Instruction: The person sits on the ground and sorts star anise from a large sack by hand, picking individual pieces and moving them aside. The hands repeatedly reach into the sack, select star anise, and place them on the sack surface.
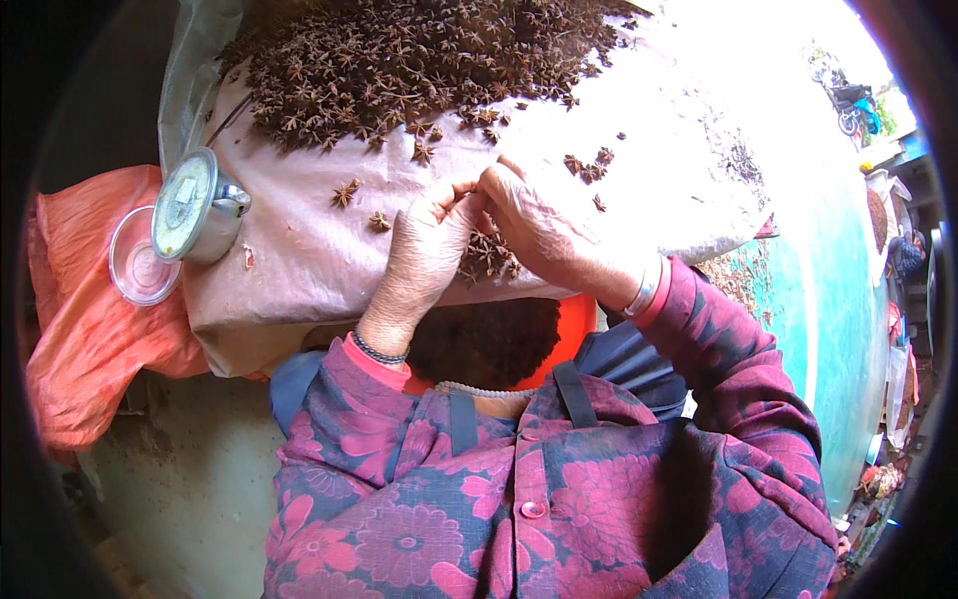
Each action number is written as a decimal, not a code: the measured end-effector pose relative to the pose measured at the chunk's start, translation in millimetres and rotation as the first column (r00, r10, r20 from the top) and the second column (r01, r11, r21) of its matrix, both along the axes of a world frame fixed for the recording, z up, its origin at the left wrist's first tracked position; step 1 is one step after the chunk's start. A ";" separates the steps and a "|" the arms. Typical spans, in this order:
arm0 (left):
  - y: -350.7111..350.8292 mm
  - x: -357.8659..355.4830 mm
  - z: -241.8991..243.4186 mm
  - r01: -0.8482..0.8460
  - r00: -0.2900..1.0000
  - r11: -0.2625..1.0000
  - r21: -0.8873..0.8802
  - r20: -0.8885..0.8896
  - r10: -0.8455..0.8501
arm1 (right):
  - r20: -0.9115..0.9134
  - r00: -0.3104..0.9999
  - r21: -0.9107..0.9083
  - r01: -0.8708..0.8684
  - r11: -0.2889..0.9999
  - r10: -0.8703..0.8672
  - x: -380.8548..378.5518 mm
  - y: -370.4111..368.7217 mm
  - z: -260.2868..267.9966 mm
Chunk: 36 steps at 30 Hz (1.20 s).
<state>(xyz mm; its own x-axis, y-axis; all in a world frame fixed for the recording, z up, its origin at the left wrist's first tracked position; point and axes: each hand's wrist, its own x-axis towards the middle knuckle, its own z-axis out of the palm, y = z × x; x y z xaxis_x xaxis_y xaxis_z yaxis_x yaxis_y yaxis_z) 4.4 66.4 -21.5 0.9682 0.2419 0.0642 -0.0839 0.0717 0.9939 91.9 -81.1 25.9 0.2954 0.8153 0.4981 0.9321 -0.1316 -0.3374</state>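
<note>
Both hands meet at the fingertips above the near part of a cloth-like sheet (314, 262). My left hand (426, 247) has its thumb and fingers pinched together, touching my right hand (546, 224), whose fingers are curled. Whether something small is between the fingertips cannot be told. A small cluster of star anise (488, 258) lies on the sheet just below the hands. Beyond them is a large heap of star anise (426, 67), with a few loose pods (587, 171) nearer. Under the sheet's near edge, a red basin (580, 326) holds a dark brown mass.
At the left stand a lidded metal cup (196, 206) and a clear plastic lid or bowl (144, 258), beside an orange plastic sack (97, 299). Dark bits (730, 150) lie scattered at the sheet's right. Farther right are a green floor surface (838, 284) and a wheeled item (849, 108).
</note>
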 end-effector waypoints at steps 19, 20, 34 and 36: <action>15.3 -7.6 0.3 -0.006 1.000 0.778 -0.628 -0.011 -0.001 | 0.252 0.899 -0.187 0.408 0.893 -0.358 92.7 55.3 1.2; 18.3 -7.9 0.1 0.018 1.000 0.799 -0.601 -0.006 -0.027 | 0.226 0.905 -0.254 0.412 0.875 -0.361 95.4 64.6 -1.9; 8.9 1.7 0.2 -0.071 0.997 0.992 0.105 0.001 0.071 | 0.063 0.988 -0.262 -0.122 0.958 0.143 18.1 0.2 23.1; 7.5 -6.6 2.2 -0.015 1.000 0.990 -0.140 -0.024 0.012 | 0.045 0.967 -0.321 -0.224 0.920 0.251 16.7 -6.9 23.6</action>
